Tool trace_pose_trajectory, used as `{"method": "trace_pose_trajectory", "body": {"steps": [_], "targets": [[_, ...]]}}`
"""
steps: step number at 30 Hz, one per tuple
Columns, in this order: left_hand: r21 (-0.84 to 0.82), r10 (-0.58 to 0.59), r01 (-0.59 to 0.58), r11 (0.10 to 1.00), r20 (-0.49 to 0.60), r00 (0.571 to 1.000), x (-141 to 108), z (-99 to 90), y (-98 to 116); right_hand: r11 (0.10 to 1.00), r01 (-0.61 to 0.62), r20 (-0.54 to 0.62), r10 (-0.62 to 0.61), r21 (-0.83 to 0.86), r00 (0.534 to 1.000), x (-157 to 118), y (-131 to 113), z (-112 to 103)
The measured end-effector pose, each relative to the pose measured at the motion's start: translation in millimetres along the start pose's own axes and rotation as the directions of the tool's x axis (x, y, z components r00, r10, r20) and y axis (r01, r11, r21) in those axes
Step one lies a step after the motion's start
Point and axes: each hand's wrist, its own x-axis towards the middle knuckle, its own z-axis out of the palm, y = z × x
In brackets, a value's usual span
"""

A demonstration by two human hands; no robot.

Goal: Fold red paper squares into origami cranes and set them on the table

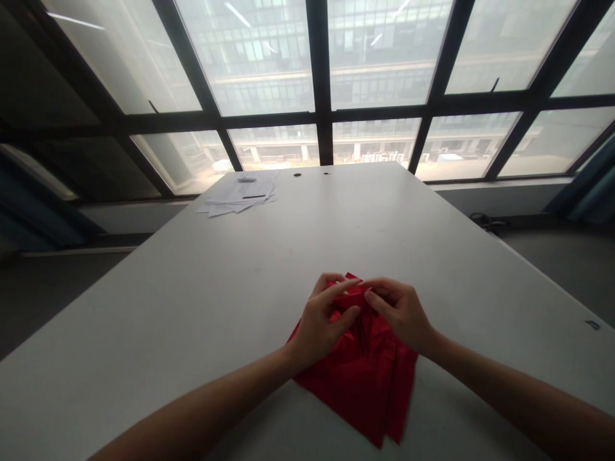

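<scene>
A red sheet (355,390), creased and thin like cloth or soft paper, lies bunched on the white table, its pointed corners toward me. Both hands work at its gathered far end. My left hand (327,317) is curled around the left side of the gather, thumb and fingers closing on a fold. From the right, my right hand (396,307) pinches the same raised part between thumb and fingertips. The fingertips of both hands nearly meet there. Part of the gathered red material is hidden under the fingers.
The long white table (216,294) stretches away to large windows (375,57). Loose papers (235,195) with a small item on top lie at its far left. A small dark object (592,325) sits near the right edge. Dark cables (487,222) show beyond that side.
</scene>
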Motion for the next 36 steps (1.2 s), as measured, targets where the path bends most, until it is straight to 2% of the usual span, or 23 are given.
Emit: {"method": "trace_pose_trajectory", "body": {"steps": [3, 5, 8, 12, 17, 25, 29, 32, 36], "targets": [[-0.192, -0.194, 0.184, 0.964, -0.034, 0.980, 2, 0.7, -4, 0.999, 0.043, -0.031, -0.044, -0.030, 0.999, -2, 1, 1], [-0.243, -0.300, 0.285, 0.927, -0.030, 0.953, 3, 0.1, -7, 0.995, 0.073, -0.042, -0.076, -0.063, 0.996, -2, 2, 1], [-0.268, -0.358, 0.337, 0.903, -0.033, 0.933, 5, -0.2, -11, 0.993, 0.083, -0.044, -0.086, -0.083, 0.995, -3, 4, 1], [-0.228, -0.332, 0.302, 0.926, -0.107, 0.937, 6, 0.1, -12, 0.995, 0.039, -0.040, -0.043, -0.093, 0.998, -1, 6, 0], [-0.152, -0.262, 0.247, 0.957, -0.090, 0.961, 6, -1.2, -9, 0.990, -0.029, -0.008, 0.028, -0.136, 1.000, 2, 10, -2], [-0.133, -0.198, 0.186, 0.973, -0.078, 0.977, 6, -0.5, -7, 0.945, 0.071, -0.013, -0.079, -0.320, 0.997, 0, 4, -4], [-0.121, -0.222, 0.213, 0.970, -0.066, 0.973, 5, 0.4, -4, 0.917, 0.121, -0.016, -0.137, -0.380, 0.990, -1, 2, -3], [-0.043, -0.203, 0.199, 0.979, -0.099, 0.974, 4, 1.4, -3, 0.924, 0.134, -0.004, -0.145, -0.358, 0.989, -1, 3, -1], [0.049, -0.106, 0.112, 0.992, -0.122, 0.987, 4, 2.0, -2, 0.951, 0.108, 0.012, -0.110, -0.289, 0.994, -1, 4, 1]]}}
